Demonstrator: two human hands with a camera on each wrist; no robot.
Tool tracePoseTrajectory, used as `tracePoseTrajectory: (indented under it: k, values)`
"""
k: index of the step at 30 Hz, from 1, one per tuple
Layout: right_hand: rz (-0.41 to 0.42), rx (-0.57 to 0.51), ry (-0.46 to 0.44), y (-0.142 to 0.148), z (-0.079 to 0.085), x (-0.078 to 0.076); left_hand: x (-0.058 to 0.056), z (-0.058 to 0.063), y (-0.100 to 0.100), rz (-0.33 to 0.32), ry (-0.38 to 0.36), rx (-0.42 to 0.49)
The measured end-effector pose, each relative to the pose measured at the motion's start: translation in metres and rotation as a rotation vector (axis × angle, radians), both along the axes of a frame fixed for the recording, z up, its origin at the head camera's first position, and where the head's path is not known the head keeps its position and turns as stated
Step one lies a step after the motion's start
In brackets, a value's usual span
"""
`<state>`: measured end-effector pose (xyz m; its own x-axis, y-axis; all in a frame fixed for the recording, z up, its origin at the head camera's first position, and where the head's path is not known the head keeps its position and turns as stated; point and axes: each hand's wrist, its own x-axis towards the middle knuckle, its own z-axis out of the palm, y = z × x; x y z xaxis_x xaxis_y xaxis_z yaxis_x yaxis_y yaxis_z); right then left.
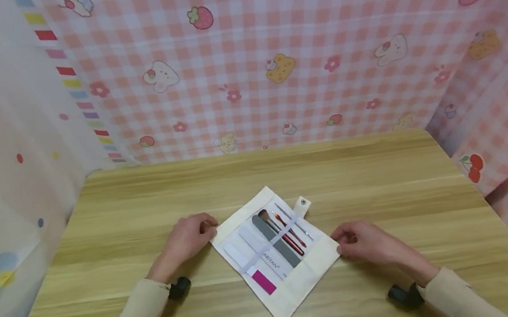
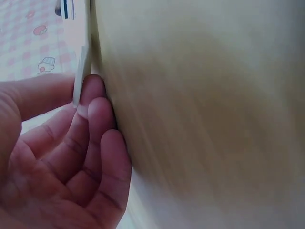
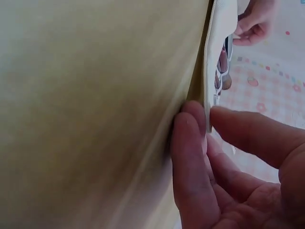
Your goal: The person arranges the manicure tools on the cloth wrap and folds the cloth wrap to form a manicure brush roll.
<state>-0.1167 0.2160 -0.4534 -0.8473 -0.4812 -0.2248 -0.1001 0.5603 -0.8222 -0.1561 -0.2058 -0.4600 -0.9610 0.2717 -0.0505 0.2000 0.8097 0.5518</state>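
Note:
An unfolded white fabric tool pouch (image 1: 302,285) lies turned like a diamond on the table. My left hand (image 1: 192,236) pinches its left corner between thumb and fingers, and in the left wrist view the fingertips sit beneath the edge. At the opposite corner my right hand (image 1: 365,240) pinches the fabric the same way. Under a pale elastic band the pouch carries a grey nail file (image 1: 276,240), a brush with dark bristles (image 1: 263,215), a red-handled tool (image 1: 289,230), a thin silver tool (image 1: 301,228) and a white piece with a magenta block (image 1: 264,282).
A snap tab (image 1: 303,206) sticks out from the pouch's upper right side. The wood-grain table (image 1: 256,174) ends at a pink checked cloth (image 1: 245,99) behind it. Patterned cloths also hang at left and right. Each wrist wears a small black camera (image 1: 405,296).

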Motion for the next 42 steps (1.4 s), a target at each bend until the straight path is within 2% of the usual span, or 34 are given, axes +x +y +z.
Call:
tracePoseTrajectory:
  k: [4,8,17,26,34,42]
  values:
    - [-0.025,-0.087,-0.02,-0.003,-0.002,-0.01,0.005,0.0,-0.003,-0.01,0.009,-0.003]
    - [-0.085,-0.148,-0.048,-0.007,-0.003,-0.024,0.014,0.0,-0.004,-0.022,0.011,0.015]
    - [-0.196,-0.095,0.025,-0.015,-0.003,-0.055,0.038,0.0,-0.002,-0.059,0.023,0.042]
    - [-0.255,-0.072,0.052,-0.024,-0.002,-0.081,0.056,0.0,0.004,-0.036,-0.066,0.081]
    - [-0.285,-0.061,0.023,-0.036,-0.003,-0.093,0.071,0.001,0.0,-0.089,-0.048,0.11]
    - [-0.321,-0.031,-0.034,-0.045,-0.004,-0.101,0.082,0.004,0.002,-0.127,-0.069,0.118]
